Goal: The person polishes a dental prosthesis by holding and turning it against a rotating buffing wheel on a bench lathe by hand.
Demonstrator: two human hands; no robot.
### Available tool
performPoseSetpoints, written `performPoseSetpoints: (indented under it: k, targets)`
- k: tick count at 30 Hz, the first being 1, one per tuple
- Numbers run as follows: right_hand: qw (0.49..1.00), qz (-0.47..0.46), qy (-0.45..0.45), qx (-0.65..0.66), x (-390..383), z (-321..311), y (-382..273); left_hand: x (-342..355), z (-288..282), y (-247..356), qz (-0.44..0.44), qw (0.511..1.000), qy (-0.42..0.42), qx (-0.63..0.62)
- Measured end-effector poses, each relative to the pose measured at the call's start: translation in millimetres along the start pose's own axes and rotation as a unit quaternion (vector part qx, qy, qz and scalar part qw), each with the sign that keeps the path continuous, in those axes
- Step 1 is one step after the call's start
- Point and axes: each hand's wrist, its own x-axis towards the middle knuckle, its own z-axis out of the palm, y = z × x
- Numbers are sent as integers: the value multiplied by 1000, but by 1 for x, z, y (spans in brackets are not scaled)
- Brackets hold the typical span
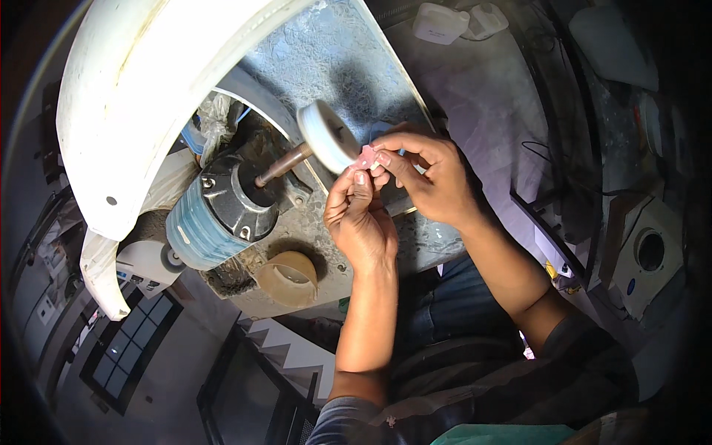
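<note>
A small pink partial denture [364,158] with a whitish part at its lower right is held between both hands, close against the rim of a white buffing wheel [326,139]. My left hand [363,219] pinches it from below with thumb and fingertips. From the right, my right hand [436,176] grips it with thumb and forefinger. The wheel sits on the brown shaft [285,164] of a blue and black bench motor [211,211]. Whether the denture touches the wheel is hard to tell, as fingers cover part of it.
A large white curved hood [133,96] arches over the motor. Behind the wheel lies a blue scuffed tray [319,55]. On the bench near the motor stands a tan round bowl [288,278]. White jugs [441,24] are at the far right.
</note>
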Motion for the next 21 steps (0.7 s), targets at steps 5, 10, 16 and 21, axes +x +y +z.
performPoseSetpoints:
  k: [5, 10, 16, 21]
  targets:
    - [999, 16, 20, 22, -2, 2, 1, 2, -1, -2, 9, 1000, -15, 25]
    - [994, 80, 19, 70, 3, 3, -9, 3, 5, 2, -7, 1000, -4, 15]
    - [993, 111, 35, 7, 14, 6, -10, 11, 5, 3, -27, 1000, 11, 2]
    - [991, 126, 13, -45, 14, 2, -18, 10, 3, 2, -30, 999, 10, 10]
